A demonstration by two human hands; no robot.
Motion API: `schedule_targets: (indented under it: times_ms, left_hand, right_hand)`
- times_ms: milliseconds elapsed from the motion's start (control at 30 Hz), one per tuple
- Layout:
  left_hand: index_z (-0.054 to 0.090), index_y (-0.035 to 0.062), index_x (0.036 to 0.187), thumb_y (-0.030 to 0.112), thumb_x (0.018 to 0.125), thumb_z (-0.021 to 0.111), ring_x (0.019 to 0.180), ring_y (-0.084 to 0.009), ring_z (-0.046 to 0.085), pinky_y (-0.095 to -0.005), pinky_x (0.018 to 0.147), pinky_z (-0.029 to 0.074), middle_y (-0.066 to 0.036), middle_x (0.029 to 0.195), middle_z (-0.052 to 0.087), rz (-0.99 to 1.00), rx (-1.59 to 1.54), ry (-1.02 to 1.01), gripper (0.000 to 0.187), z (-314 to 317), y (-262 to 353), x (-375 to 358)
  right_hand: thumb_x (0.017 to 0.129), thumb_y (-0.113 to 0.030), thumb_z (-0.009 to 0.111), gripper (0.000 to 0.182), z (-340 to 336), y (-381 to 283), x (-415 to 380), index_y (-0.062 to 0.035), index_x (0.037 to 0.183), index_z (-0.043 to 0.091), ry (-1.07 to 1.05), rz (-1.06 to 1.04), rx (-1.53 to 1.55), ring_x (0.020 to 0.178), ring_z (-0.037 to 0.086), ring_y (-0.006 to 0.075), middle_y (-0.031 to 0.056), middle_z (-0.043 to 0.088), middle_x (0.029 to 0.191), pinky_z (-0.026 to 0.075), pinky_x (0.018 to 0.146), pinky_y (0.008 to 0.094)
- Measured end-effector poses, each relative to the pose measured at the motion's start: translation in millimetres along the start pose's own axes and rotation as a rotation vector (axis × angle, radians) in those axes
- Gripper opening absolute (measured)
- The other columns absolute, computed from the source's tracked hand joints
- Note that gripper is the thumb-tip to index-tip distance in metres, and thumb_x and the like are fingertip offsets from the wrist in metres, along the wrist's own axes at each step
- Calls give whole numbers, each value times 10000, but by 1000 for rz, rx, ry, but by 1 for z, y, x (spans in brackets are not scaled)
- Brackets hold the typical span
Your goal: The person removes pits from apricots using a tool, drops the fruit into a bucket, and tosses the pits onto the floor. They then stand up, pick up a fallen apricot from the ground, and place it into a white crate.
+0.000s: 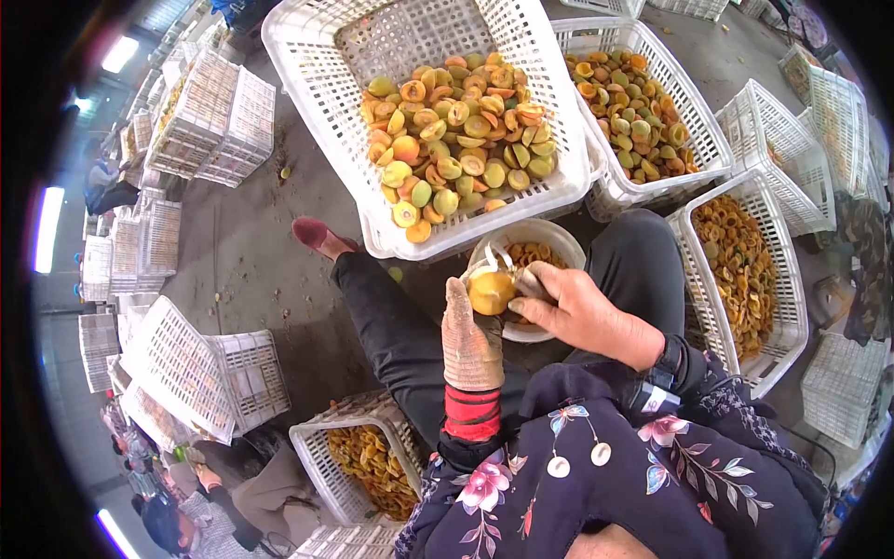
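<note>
My left hand (472, 340), in a pale, soiled glove with a red band at the wrist, is closed on a yellow-orange fruit (491, 293). My bare right hand (582, 312) is beside the fruit, its thumb and fingers pinched together near the fruit's right side; what they grip is too small to make out. Both hands are over a round white bucket (570, 244) with orange fruit pieces (533, 254) in it. Just beyond the bucket, a large white crate (321, 112) holds many halved fruits (456, 140).
White crates of fruit stand at the upper right (712, 154), right (792, 345) and lower left (312, 466). Stacked crates (209, 116) line the left. A seated person (200, 512) is at the lower left. My legs flank the bucket.
</note>
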State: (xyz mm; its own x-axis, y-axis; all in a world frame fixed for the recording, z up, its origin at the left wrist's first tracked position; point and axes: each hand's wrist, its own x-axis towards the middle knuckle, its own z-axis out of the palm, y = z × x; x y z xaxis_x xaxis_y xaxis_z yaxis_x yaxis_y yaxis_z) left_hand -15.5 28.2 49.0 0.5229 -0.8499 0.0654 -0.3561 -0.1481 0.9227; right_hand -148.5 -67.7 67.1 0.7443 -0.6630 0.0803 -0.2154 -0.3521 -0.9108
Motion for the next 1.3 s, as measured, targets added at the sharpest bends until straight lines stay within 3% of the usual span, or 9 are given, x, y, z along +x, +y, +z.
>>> schedule_targets:
  times_ms: [33, 100, 200, 300, 500, 600, 667, 700, 1300]
  left_hand:
    - [517, -3, 1282, 522, 1035, 291, 1047, -212, 620, -331, 903, 513, -142, 1149, 624, -4, -2, 1, 623, -1, -7, 1]
    - [494, 24, 1303, 508, 1041, 247, 953, -254, 639, -345, 804, 541, -153, 1154, 622, -474, -838, -56, 603, -1, -15, 6]
    - [536, 2, 1255, 514, 1038, 286, 947, -235, 648, -363, 838, 543, -134, 1097, 636, -576, -1123, 4, 610, -2, -9, 6]
    - [536, -8, 1248, 556, 1018, 306, 892, -235, 654, -349, 786, 548, -129, 1084, 642, -539, -1098, -188, 650, -13, -14, 3]
    - [447, 19, 1328, 548, 961, 434, 870, -249, 650, -357, 721, 555, -142, 1056, 648, -457, -1027, -113, 644, -9, -17, 3]
    - [391, 27, 1367, 495, 915, 565, 917, -287, 648, -382, 730, 570, -159, 1124, 623, -369, -1224, -45, 673, -6, -8, 5]
    - [413, 49, 1343, 465, 931, 560, 960, -326, 638, -441, 797, 568, -189, 1204, 592, -278, -1289, -99, 604, -8, -12, 7]
    - [427, 53, 1317, 458, 943, 548, 970, -334, 637, -453, 803, 569, -202, 1204, 590, -321, -1296, -46, 564, -10, -8, 7]
    - [491, 17, 1199, 419, 1004, 477, 910, -305, 651, -398, 806, 551, -194, 1066, 620, -311, -1154, 49, 447, -4, 1, 2]
  right_hand:
    - [905, -177, 658, 226, -2, 0, 2, 5, 982, 548, -39, 117, 121, 561, 517, 257, 102, 543, 688, 440, 547, 337]
    - [901, -187, 656, 246, -7, -5, 4, 7, 1030, 576, -82, 237, 241, 569, 557, 195, 67, 548, 671, 440, 539, 333]
    - [938, -234, 605, 271, -12, -7, 2, -12, 1093, 598, -203, 483, 581, 560, 491, 48, -21, 512, 655, 377, 499, 234]
    - [964, -281, 567, 340, -13, -4, 0, -15, 1175, 587, -246, 440, 750, 512, 417, 3, -54, 483, 638, 313, 468, 182]
    - [983, -290, 537, 366, -12, -1, 2, 4, 1200, 562, -218, 420, 919, 508, 394, -4, -69, 456, 636, 306, 461, 188]
    - [962, -256, 582, 294, -7, -1, -1, -2, 1110, 564, -158, 443, 756, 502, 463, 88, 0, 490, 632, 378, 490, 243]
    - [922, -212, 639, 248, 7, 11, -8, -4, 1005, 530, 57, -11, 143, 530, 553, 279, 114, 537, 649, 443, 526, 336]
    - [887, -183, 674, 262, 0, -3, -12, -4, 961, 496, -31, 62, 47, 657, 597, 433, 205, 565, 694, 473, 579, 429]
    - [895, -191, 664, 300, 12, -13, -21, -13, 926, 425, -153, 33, -106, 717, 604, 452, 213, 582, 705, 473, 568, 477]
